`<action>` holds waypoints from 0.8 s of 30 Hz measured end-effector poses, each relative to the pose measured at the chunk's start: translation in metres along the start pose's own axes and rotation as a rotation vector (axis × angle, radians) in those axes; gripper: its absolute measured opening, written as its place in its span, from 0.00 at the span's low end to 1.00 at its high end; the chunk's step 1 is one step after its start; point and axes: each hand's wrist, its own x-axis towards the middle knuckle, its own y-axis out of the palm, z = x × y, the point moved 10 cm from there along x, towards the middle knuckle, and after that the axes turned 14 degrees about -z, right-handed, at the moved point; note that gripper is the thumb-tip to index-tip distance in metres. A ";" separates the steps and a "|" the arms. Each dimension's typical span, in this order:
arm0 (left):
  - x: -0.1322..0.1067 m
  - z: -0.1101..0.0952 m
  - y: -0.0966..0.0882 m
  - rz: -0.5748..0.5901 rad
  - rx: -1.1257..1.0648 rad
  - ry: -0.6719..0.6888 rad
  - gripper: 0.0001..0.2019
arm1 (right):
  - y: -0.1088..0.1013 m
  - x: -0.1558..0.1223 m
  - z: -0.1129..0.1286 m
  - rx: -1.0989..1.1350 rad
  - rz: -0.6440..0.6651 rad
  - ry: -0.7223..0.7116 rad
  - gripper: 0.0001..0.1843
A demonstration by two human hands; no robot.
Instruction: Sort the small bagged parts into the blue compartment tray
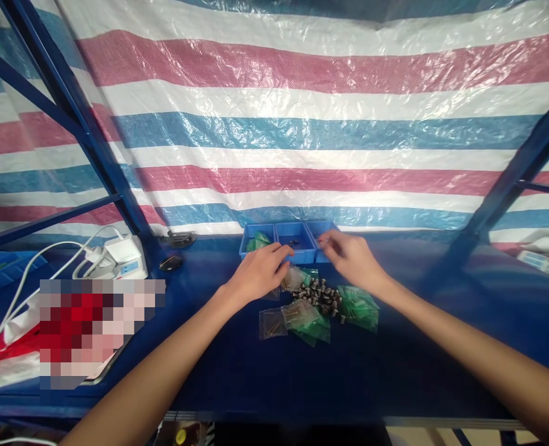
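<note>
- Reaching forward over a dark blue table [395, 371], the left hand [258, 272] rests with fingers curled loosely on small clear bags [297, 279]; whether it pinches one, I cannot tell.
- Right hand [353, 257] hovers at the blue tray [286, 238], fingertips pressed together as if pinching something tiny.
- Dark screws [323, 296] lie heaped between both hands, green bags [360, 306] beside them.

A tray [287, 243] sits far on the table [395, 371]; screws [323, 296] and bags [360, 306] lie just nearer; a charger [123, 257] stands left
</note>
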 end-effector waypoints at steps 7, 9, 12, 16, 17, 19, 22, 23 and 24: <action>-0.003 0.007 0.011 0.166 -0.028 -0.014 0.18 | 0.044 -0.043 0.054 -0.043 0.268 -0.344 0.13; -0.004 0.006 0.013 0.194 -0.037 -0.019 0.18 | 0.047 -0.046 0.056 -0.040 0.286 -0.354 0.13; -0.005 0.007 0.018 0.215 -0.063 -0.036 0.14 | 0.047 -0.045 0.056 -0.052 0.290 -0.354 0.13; -0.007 0.009 0.024 0.206 -0.144 -0.061 0.09 | 0.048 -0.045 0.053 -0.067 0.306 -0.368 0.14; -0.008 0.009 0.025 0.196 -0.166 -0.068 0.08 | 0.048 -0.045 0.053 -0.067 0.307 -0.374 0.14; -0.008 0.010 0.025 0.170 -0.198 -0.082 0.07 | 0.048 -0.045 0.053 -0.067 0.304 -0.381 0.14; -0.006 0.009 0.021 0.124 -0.217 -0.103 0.06 | 0.048 -0.045 0.053 -0.080 0.308 -0.373 0.13; -0.005 0.009 0.019 0.106 -0.221 -0.108 0.06 | 0.048 -0.045 0.053 -0.084 0.310 -0.368 0.13; -0.004 0.008 0.017 0.087 -0.231 -0.112 0.07 | 0.048 -0.045 0.053 -0.088 0.310 -0.363 0.13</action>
